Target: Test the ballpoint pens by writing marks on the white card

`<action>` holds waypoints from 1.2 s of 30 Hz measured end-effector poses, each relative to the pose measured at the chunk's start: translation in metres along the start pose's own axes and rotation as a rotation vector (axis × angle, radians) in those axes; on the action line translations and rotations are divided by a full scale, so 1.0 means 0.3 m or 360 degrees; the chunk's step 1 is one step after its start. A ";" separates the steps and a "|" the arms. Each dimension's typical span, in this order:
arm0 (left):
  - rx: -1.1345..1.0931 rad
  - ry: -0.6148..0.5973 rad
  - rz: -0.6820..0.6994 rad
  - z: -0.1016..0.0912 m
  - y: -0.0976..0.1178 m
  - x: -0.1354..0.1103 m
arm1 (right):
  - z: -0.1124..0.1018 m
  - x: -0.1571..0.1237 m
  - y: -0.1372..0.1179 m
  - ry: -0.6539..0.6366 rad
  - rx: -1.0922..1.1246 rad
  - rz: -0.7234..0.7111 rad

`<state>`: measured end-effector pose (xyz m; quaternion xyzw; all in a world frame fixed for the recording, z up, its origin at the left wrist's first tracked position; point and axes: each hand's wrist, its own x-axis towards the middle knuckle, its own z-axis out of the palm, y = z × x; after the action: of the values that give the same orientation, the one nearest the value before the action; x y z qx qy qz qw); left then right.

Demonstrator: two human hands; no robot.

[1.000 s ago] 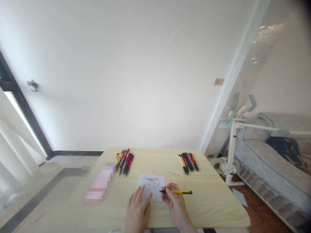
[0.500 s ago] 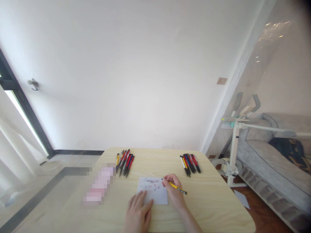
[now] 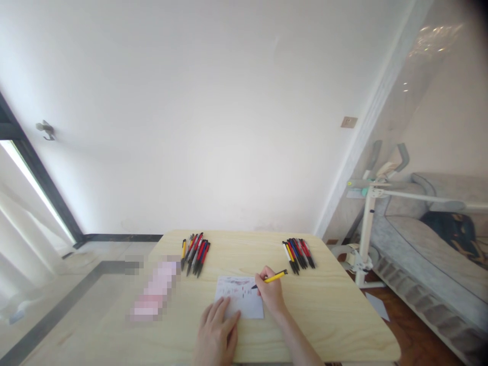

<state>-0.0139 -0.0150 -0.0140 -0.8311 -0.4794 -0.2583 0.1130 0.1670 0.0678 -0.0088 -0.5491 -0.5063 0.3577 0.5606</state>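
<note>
A white sheet of paper (image 3: 249, 309) lies on the wooden table, its upper part covered with small dark and reddish marks. My left hand (image 3: 218, 325) rests flat on the paper's lower left, fingers spread. In my right hand (image 3: 271, 292) is a yellow pen (image 3: 275, 277), gripped between thumb and fingers. The pen's black tip points down-left at the marks near the paper's right side; whether it touches the paper I cannot tell.
Several pens (image 3: 195, 254) lie in a cluster at the table's back left, and another pen cluster (image 3: 299, 255) sits at the back right. A pixelated pink patch covers the left edge of the table (image 3: 335, 315). Beyond the right side stand exercise equipment (image 3: 368, 229) and a grey sofa (image 3: 415, 234).
The yellow pen has turned in my right hand: its back end swung up from lower right, and its tip now points down-left at the paper. My left hand stays put.
</note>
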 end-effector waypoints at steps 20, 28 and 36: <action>-0.0032 -0.0034 -0.0032 0.007 0.001 -0.009 | 0.003 -0.001 0.028 0.0026 -0.0279 -0.0205; -0.0052 0.0001 -0.0032 0.014 -0.003 -0.009 | 0.007 0.000 0.027 0.0046 -0.0268 -0.0182; -0.0040 -0.0012 -0.0019 0.002 0.000 -0.004 | 0.003 0.002 0.019 0.0044 -0.0302 -0.0219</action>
<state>-0.0142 -0.0156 -0.0153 -0.8306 -0.4814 -0.2616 0.0992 0.1672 0.0694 -0.0144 -0.5685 -0.5666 0.2611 0.5363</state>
